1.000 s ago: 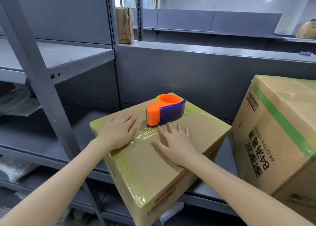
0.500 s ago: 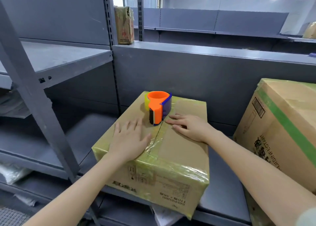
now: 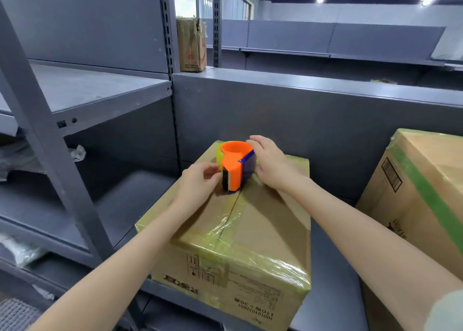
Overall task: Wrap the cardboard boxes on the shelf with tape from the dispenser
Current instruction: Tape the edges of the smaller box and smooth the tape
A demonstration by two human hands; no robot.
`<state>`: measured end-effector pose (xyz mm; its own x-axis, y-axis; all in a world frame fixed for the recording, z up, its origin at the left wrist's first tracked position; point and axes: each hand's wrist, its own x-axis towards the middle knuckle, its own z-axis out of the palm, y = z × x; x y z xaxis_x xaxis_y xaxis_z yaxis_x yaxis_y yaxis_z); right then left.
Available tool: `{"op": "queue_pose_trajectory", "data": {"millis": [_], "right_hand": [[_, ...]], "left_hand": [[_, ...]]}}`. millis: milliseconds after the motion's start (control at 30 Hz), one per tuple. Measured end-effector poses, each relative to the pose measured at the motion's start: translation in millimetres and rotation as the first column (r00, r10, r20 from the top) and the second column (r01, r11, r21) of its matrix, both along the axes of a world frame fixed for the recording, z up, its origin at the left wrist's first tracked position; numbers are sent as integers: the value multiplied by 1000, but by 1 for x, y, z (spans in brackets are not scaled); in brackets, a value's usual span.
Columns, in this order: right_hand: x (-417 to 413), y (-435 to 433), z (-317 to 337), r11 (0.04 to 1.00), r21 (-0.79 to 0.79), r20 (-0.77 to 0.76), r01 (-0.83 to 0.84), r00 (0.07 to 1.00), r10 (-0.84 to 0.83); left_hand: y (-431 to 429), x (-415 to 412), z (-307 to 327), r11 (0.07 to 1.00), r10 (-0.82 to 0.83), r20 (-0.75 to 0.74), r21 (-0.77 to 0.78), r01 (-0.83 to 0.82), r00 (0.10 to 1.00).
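Note:
A cardboard box (image 3: 253, 228), partly covered in shiny yellowish tape, sits on the grey shelf (image 3: 333, 268) in front of me. An orange and blue tape dispenser (image 3: 234, 172) stands on the far part of its top. My left hand (image 3: 198, 180) pinches at the dispenser's black cutter end on its left side; I cannot make out the tape's loose end. My right hand (image 3: 273, 165) cups the dispenser's blue right side, fingers curled round the back.
A bigger cardboard box (image 3: 426, 192) with a green tape stripe stands at the right, close to my right forearm. A slanted grey shelf post (image 3: 50, 142) rises at the left. A small worn box (image 3: 191, 46) stands on the upper ledge behind.
Both hands have lifted off the flat box top and moved forward onto the dispenser, left at its cutter end, right round its side. The box now lies squarer to me.

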<state>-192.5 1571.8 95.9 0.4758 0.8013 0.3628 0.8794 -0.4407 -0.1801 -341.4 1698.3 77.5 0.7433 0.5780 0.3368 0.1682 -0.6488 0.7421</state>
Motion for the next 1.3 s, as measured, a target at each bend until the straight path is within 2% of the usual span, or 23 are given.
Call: {"op": "queue_pose_trajectory", "data": {"millis": [100, 200, 300, 367, 467, 533, 700, 767, 900, 1000, 1133, 1300], "right_hand": [[8, 14, 17, 971, -238, -77, -41, 997, 23], [15, 20, 22, 933, -355, -15, -53, 999, 51], [17, 18, 24, 941, -325, 31, -100, 993, 116], [16, 14, 22, 951, -277, -11, -141, 990, 143], [5, 6, 23, 974, -182, -68, -133, 990, 122], [-9, -2, 29, 983, -102, -51, -153, 988, 149], [-55, -22, 49, 975, 72, -241, -209, 945, 220], [-77, -28, 53, 973, 58, -246, -223, 941, 230], [-121, -35, 55, 973, -57, -99, -223, 971, 217], [-149, -41, 57, 978, -74, -59, -194, 980, 190], [-178, -50, 64, 982, -125, -95, -141, 987, 130], [-193, -47, 62, 967, -229, -145, -112, 986, 80]], "left_hand": [[-3, 0, -5, 999, 48, 78, -2, -48, 996], [-8, -1, -4, 997, 74, 116, -1, -75, 990], [-11, -3, 1, 995, 100, 98, -9, -100, 990], [-11, -5, 5, 994, 111, 72, 5, -112, 991], [-6, -15, 14, 993, 96, 49, -71, -93, 994], [1, -24, 25, 987, 45, 33, -154, -39, 998], [21, -54, 60, 957, -138, -47, -262, 121, 989], [27, -64, 67, 934, -197, -86, -319, 160, 977], [46, -83, 67, 846, -325, -88, -471, 248, 942], [52, -95, 62, 754, -433, -66, -572, 321, 899], [49, -108, 50, 621, -511, -18, -699, 355, 859], [50, -120, 36, 587, -596, -65, -714, 380, 800]]}}
